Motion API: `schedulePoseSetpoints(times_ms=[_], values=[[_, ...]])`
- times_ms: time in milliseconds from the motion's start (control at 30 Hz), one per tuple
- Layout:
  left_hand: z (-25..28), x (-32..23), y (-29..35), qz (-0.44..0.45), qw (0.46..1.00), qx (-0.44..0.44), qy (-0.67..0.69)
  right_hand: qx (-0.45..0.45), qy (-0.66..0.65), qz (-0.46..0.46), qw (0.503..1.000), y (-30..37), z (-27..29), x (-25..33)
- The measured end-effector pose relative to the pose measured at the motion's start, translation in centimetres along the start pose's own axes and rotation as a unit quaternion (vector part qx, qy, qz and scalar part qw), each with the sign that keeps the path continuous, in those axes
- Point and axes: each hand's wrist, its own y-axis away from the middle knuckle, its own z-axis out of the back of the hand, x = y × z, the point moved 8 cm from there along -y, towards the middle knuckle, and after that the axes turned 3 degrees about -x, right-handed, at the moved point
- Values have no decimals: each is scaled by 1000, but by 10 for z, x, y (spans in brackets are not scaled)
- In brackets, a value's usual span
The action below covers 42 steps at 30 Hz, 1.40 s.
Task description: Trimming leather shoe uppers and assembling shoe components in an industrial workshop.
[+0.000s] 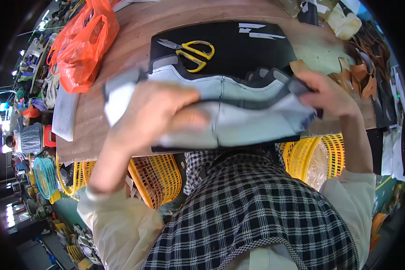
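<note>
My right hand [330, 95] is closed on the dark-edged right end of a stitched white and grey piece [252, 123] that looks like a shoe upper. My left hand [159, 110], smeared by motion, lies over its left part, thumb below and fingers above. A white end with a grey border [119, 99] sticks out behind that hand. Just beyond the held piece lies a similar light upper [200, 84] with a dark padded edge and a middle seam. Both rest over a black mat [229, 51]. Yellow-handled scissors [193, 54] lie on the mat, blades pointing left.
White strips [261, 32] lie on the mat's far right. An orange plastic bag [83, 49] is on the wooden table [137, 22] at far left. Brown leather-like scraps [357, 74] lie at right. Yellow baskets [159, 182] stand below the table edge, and a person [29, 138] sits at far left.
</note>
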Motion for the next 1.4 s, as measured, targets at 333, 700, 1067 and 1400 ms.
schedulePoseSetpoints(times_ms=[333,700,1067,1400], values=[[-73,47,12,71,992,-104,2,-230,385,370,813,-6,-86,55],[-114,64,30,143,986,31,-75,-285,354,257,853,0,-17,-20],[-112,54,39,168,984,8,-56,-341,449,274,779,13,-5,-15],[-74,25,28,90,980,-179,-2,-279,317,356,834,-32,-101,61]])
